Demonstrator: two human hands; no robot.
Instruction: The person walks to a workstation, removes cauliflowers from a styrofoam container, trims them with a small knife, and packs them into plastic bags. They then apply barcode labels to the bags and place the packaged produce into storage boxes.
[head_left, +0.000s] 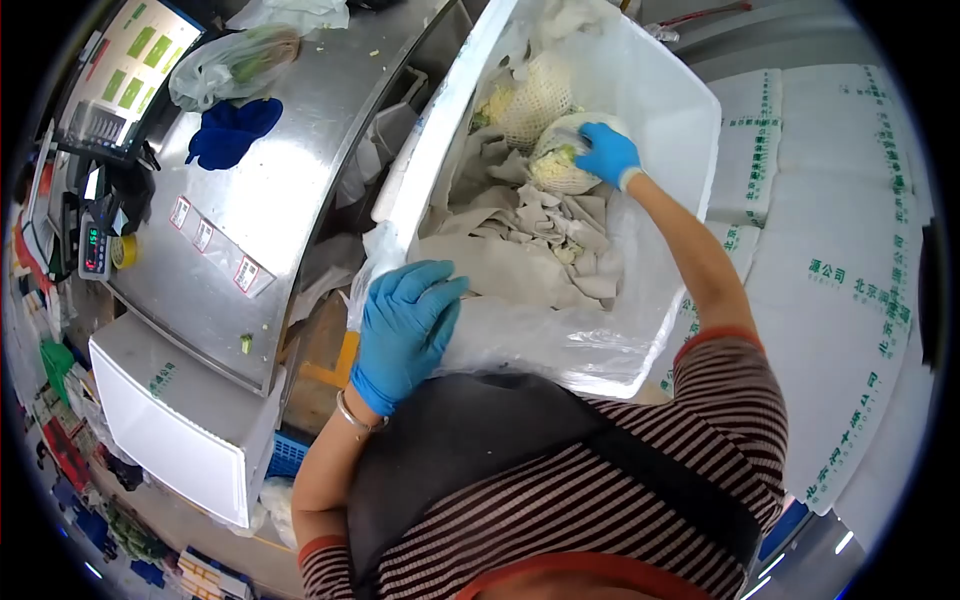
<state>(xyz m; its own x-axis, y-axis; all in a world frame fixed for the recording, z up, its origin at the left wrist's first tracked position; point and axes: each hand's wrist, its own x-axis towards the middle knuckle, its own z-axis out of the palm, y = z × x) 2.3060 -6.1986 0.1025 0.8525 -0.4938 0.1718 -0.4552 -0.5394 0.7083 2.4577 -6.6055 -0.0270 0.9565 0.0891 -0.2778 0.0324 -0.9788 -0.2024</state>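
A white foam box (pixel 675 110) lined with clear plastic stands in front of me, holding crumpled grey paper (pixel 520 265) and cauliflower in white foam nets. My right hand (pixel 607 155), in a blue glove, is inside the box with its fingers on a netted cauliflower (pixel 560 172). Another netted cauliflower (pixel 537 100) lies just beyond it. My left hand (pixel 408 320), also gloved in blue, is at the box's near left corner by the plastic liner, its fingers bent together; whether they grip anything is hidden.
On the left, a metal table (pixel 330 100) bears a bagged vegetable (pixel 235 65), a blue cloth (pixel 232 133) and labels (pixel 210 240). A screen (pixel 130 70) and a scale display (pixel 95 248) stand beyond. White foam boxes (pixel 840 250) are stacked right; another (pixel 180 420) is lower left.
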